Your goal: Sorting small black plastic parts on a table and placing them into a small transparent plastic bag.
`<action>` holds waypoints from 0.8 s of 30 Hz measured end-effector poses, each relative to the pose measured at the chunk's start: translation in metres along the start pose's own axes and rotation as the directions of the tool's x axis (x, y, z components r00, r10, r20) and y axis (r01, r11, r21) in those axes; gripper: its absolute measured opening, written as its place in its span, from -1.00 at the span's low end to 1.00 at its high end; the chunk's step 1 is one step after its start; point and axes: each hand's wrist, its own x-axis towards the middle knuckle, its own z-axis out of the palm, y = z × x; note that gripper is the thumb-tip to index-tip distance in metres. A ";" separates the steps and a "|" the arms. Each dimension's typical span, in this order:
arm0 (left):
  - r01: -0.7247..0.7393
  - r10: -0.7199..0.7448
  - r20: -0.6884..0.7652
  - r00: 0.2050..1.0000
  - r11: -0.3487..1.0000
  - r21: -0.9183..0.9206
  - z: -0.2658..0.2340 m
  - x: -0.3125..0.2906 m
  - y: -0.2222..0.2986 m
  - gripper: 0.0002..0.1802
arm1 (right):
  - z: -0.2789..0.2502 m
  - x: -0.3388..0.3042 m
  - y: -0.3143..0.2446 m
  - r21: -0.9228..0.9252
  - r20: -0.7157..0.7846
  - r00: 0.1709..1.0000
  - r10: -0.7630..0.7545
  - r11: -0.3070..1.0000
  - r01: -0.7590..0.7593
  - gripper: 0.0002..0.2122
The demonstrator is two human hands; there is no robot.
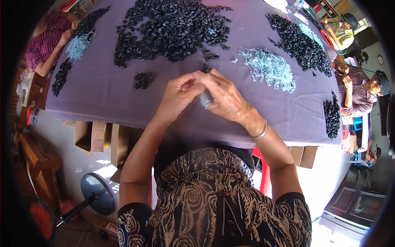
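From the head view I see my left hand and right hand meet above the purple table, fingers pinched on a small black ring, probably; refills lie near: black ring heap, silvery pins.

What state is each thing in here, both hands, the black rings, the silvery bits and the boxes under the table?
Left hand: closed, fingertips pinched against the right hand.
Right hand: grip closed on a small black plastic ring.
Big pile of black plastic rings: loose, spread on the purple tablecloth.
Heap of small silvery-blue metal parts: loose, scattered.
Brown cardboard boxes: flaps open.
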 end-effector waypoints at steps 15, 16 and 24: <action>0.017 -0.002 -0.077 0.997 0.979 0.203 -0.017 0.007 -0.011 -0.88 | -0.028 -0.010 0.045 -0.183 -0.204 0.955 0.213 0.950 -0.251 -0.70; -0.120 0.162 -0.098 0.982 0.931 0.345 -0.019 0.009 -0.018 -0.87 | -0.031 -0.013 0.062 -0.172 -0.293 0.925 0.243 0.938 -0.301 -0.74; -0.239 0.494 0.018 0.869 0.388 0.890 -0.015 0.012 -0.018 -0.81 | -0.032 -0.025 0.109 -0.556 -0.042 0.974 0.221 0.805 -0.206 -0.63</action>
